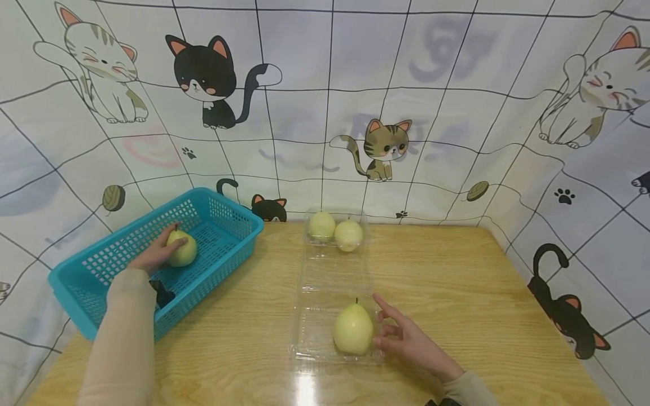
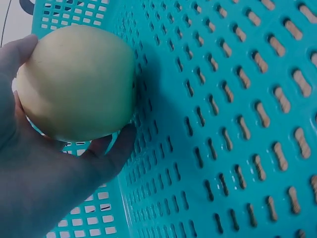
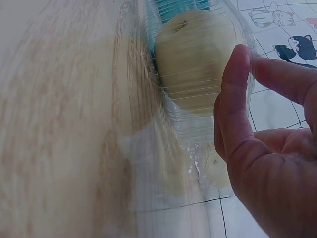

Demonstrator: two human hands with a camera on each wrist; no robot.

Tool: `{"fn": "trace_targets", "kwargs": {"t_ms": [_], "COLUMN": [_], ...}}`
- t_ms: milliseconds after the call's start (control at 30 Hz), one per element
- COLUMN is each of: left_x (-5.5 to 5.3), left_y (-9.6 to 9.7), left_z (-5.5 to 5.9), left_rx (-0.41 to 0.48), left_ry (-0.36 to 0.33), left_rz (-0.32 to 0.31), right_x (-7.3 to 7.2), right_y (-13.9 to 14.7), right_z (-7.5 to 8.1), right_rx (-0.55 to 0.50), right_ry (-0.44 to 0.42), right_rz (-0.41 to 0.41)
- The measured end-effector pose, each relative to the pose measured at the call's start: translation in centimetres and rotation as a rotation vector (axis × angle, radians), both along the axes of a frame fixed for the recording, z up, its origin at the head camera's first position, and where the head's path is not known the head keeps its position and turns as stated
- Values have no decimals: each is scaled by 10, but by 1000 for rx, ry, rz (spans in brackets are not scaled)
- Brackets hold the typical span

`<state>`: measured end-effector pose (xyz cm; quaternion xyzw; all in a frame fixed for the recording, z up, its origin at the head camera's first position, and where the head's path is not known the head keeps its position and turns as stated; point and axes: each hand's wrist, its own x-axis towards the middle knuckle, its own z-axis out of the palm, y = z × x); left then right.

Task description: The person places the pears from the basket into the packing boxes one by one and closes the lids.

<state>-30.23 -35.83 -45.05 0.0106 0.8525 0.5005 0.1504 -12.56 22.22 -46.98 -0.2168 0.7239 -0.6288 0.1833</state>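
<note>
My left hand [image 1: 156, 251] is inside the blue plastic basket [image 1: 209, 290] and grips a pale yellow-green pear [image 1: 184, 251]. The left wrist view shows thumb and fingers around that pear [image 2: 79, 82], close to the perforated basket floor. At the right side of an unfolded clear plastic container [image 1: 332, 270], my right hand [image 1: 406, 341] rests its fingertips against the edge. One pear [image 1: 354, 330] stands stem up in the near half, beside those fingers. The right wrist view shows the fingers [image 3: 237, 99] lightly bent at the transparent wall. Two more pears, one on the left [image 1: 321, 226] and one on the right [image 1: 348, 235], sit in the far half.
A small dark object [image 1: 162, 294] shows in the basket below the left wrist. The wooden table [image 1: 431, 270] extends around the container. A cat-patterned sheet [image 1: 304, 113] covers the walls behind and at the sides.
</note>
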Motion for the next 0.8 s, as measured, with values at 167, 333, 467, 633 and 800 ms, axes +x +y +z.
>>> {"fn": "trace_targets", "kwargs": {"t_ms": [167, 333, 467, 633, 800], "left_x": [-3, -2, -1, 0, 0], "left_y": [0, 2, 1, 3, 5], "left_z": [-4, -2, 1, 7, 11], "left_rx": [6, -11, -33, -47, -51], "left_ry": [-10, -2, -4, 7, 36], "left_rz": [6, 20, 40, 73, 59], "right_x": [1, 1, 1, 0, 0], "right_y": [0, 0, 0, 0, 1], "right_z": [1, 1, 0, -3, -2], "right_rx": [17, 34, 23, 15, 27], "right_ry": [-18, -24, -10, -6, -2], "right_rz": [-12, -11, -1, 1, -4]}}
